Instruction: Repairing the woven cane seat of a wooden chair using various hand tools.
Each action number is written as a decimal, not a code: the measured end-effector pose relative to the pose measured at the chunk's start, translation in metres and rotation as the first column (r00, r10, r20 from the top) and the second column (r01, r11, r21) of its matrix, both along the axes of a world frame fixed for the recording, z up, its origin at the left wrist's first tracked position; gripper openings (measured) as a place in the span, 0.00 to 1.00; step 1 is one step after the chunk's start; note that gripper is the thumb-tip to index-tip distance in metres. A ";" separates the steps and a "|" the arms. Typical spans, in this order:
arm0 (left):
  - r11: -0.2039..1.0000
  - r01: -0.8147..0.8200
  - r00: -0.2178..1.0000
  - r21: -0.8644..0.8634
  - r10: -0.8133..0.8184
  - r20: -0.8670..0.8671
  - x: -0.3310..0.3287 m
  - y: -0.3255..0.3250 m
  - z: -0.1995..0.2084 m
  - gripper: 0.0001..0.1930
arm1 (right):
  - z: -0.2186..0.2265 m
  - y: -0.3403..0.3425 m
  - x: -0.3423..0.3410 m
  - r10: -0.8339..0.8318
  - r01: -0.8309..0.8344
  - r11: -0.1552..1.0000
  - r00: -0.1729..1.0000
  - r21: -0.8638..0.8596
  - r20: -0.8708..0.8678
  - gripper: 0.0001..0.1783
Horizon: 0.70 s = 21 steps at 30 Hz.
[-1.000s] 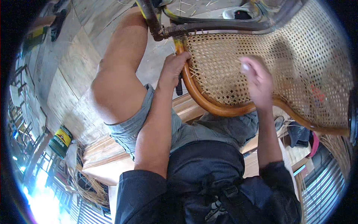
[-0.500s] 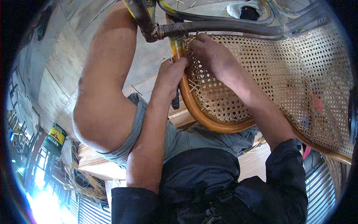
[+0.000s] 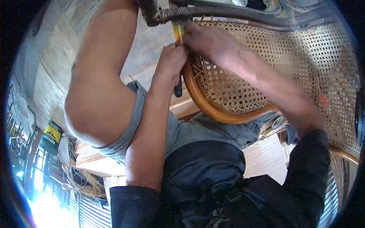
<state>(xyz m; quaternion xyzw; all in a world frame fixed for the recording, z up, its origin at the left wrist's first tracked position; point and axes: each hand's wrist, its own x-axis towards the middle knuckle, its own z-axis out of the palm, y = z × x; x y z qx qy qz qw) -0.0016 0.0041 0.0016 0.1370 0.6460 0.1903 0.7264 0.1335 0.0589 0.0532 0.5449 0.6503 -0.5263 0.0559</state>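
Note:
A woven cane panel (image 3: pixel 235 87) sits inside a curved, varnished rattan frame (image 3: pixel 201 103). My left hand (image 3: pixel 173 59) is closed round a slim tool with a black handle (image 3: pixel 178 89), beside the frame's left side. A thin metal tip sticks out above that fist. Close to it, my right hand (image 3: pixel 203 40) is curled at the panel's upper left corner, against the frame. Motion blurs its fingers, and whatever they pinch is hidden. Loose cane ends stick out along the panel's left and top edges.
Dark rattan poles (image 3: pixel 228 14) with a bound joint run across the top. My bare leg (image 3: pixel 102 76) is bent at the left. A green and yellow can (image 3: pixel 51 138) stands lower left, near loose fibre strands (image 3: pixel 85 186). Pale boards (image 3: pixel 57 64) cover the floor.
My right hand has shifted left and slightly up, from the panel's edge to the frame near my left hand. My right elbow has swung outward. The frame sits higher in view.

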 end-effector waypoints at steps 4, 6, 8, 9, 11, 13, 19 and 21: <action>0.998 0.020 0.999 0.061 -0.022 0.032 0.000 -0.001 -0.007 0.12 | -0.006 -0.002 0.005 0.160 -0.099 0.968 0.951 0.230 -0.265 0.18; 0.979 -0.136 0.983 0.150 0.114 0.146 0.002 -0.011 -0.004 0.17 | 0.002 -0.003 0.004 0.010 0.006 0.998 0.961 0.056 -0.276 0.16; 0.984 -0.095 0.991 0.150 0.080 0.104 0.000 -0.012 0.001 0.16 | -0.009 0.005 0.007 0.253 -0.237 0.955 0.965 0.176 -0.075 0.16; 0.989 -0.071 0.997 0.128 0.071 0.007 0.000 -0.017 0.002 0.20 | -0.021 0.004 0.008 0.161 -0.146 0.982 0.979 0.115 -0.128 0.17; 0.984 -0.141 0.990 0.106 0.139 0.020 0.012 -0.022 0.015 0.22 | -0.063 0.002 0.044 -0.175 0.124 0.984 0.821 -0.131 -0.543 0.18; 0.981 -0.185 0.979 0.060 0.189 -0.071 0.005 -0.036 0.012 0.32 | -0.019 -0.003 0.039 -0.132 0.194 0.968 0.934 0.158 -0.333 0.16; 0.986 -0.108 0.976 0.129 0.130 -0.177 0.008 -0.032 0.003 0.32 | 0.026 -0.054 0.092 -0.604 0.630 0.737 0.776 0.242 -0.180 0.12; 0.984 -0.069 0.982 0.164 0.095 -0.161 0.005 -0.027 0.000 0.32 | 0.033 -0.080 0.105 -0.708 0.726 0.652 0.686 0.218 -0.167 0.11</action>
